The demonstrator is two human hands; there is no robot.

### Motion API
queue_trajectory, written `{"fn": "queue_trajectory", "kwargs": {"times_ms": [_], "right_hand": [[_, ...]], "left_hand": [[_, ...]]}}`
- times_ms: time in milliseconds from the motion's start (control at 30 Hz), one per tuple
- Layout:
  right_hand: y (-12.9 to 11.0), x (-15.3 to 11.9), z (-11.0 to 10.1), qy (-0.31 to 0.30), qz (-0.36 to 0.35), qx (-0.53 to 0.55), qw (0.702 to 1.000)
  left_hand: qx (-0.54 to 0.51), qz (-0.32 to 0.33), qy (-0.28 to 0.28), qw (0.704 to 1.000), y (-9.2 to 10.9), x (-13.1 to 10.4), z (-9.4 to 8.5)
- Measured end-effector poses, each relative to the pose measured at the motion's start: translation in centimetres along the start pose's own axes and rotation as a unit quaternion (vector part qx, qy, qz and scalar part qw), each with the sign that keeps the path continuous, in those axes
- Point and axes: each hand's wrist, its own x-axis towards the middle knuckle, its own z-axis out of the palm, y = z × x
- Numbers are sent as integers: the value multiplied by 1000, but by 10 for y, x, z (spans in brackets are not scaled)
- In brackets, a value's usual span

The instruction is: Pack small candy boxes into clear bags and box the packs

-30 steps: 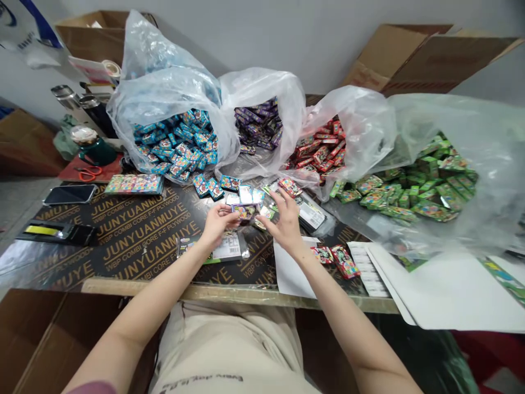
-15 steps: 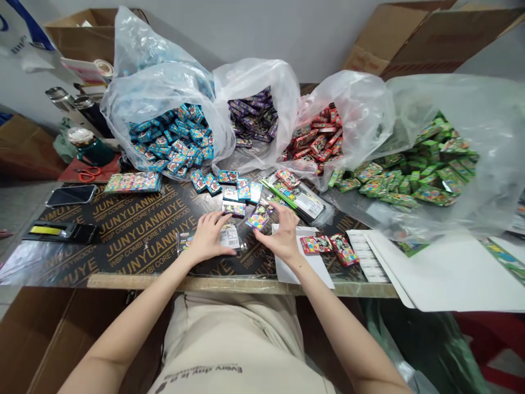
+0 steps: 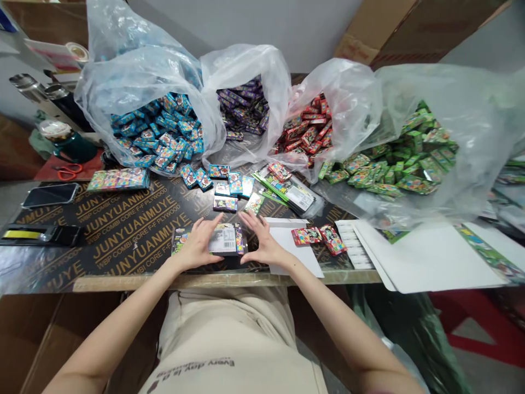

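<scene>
A flat packet [image 3: 223, 241] with a white barcode label and clear film lies near the table's front edge. My left hand [image 3: 200, 241] is curved over its left half, thumb and fingers gripping its long edges. At the packet's right end is a purple box [image 3: 240, 238], with the fingers and thumb of my right hand [image 3: 260, 242] curved round its two ends. Whether the box is inside the film is unclear. Just behind stand a dark box [image 3: 225, 204] with a pale top and a green box [image 3: 254, 203]. Several blue boxes [image 3: 235, 184] lie farther back.
Bags of blue [image 3: 139, 71], purple [image 3: 246, 60], red [image 3: 355, 87] and green boxes [image 3: 488, 115] line the back. Two red boxes [image 3: 333, 239] and white sheets [image 3: 430, 257] lie right; a phone [image 3: 51, 195], scissors [image 3: 69, 171] and stacked packs [image 3: 118, 179] lie left.
My right hand has moved left and toward me, bringing the purple box to the packet's right end. A green box now shows behind it. The camera view has shifted slightly.
</scene>
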Motion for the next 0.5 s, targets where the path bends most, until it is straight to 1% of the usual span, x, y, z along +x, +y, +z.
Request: {"fn": "queue_trajectory", "kwargs": {"times_ms": [67, 100, 133, 167, 200, 233, 267, 300, 333, 367, 400, 433, 467, 500], "right_hand": [[-6, 0, 2, 47, 8, -9, 999], [-9, 2, 2, 53, 0, -7, 999], [-9, 5, 0, 46, -16, -4, 999], [-7, 10, -4, 37, -33, -7, 999], [-1, 17, -10, 44, -41, -20, 998], [8, 27, -19, 77, -31, -45, 996], [21, 38, -29, 136, -2, -81, 987], [37, 50, -40, 212, 47, -121, 969], [55, 61, -52, 275, 110, -162, 941], [73, 72, -64, 315, 173, -195, 912], [89, 81, -76, 320, 224, -217, 894], [102, 88, -85, 307, 261, -230, 886], [110, 93, -93, 287, 280, -236, 885], [113, 95, -98, 270, 279, -234, 891]], "left_hand": [[-7, -24, 29, 999, 0, 1, -1], [-11, -35, 41, 998, 0, 1, -2], [-14, -42, 47, 998, 0, 2, -2], [-16, -46, 47, 998, 0, 2, -2], [-16, -47, 43, 998, 0, 2, -2], [-13, -47, 39, 998, 0, 3, -1], [-7, -47, 35, 998, 0, 2, 0], [0, -45, 29, 999, -1, 2, 2], [9, -42, 23, 999, -2, 1, 5], [19, -40, 16, 999, -4, -1, 8], [32, -38, 6, 999, -5, -2, 10], [44, -37, -5, 998, -7, -4, 13], [55, -38, -14, 998, -9, -5, 14], [64, -40, -20, 997, -9, -6, 15]]}}
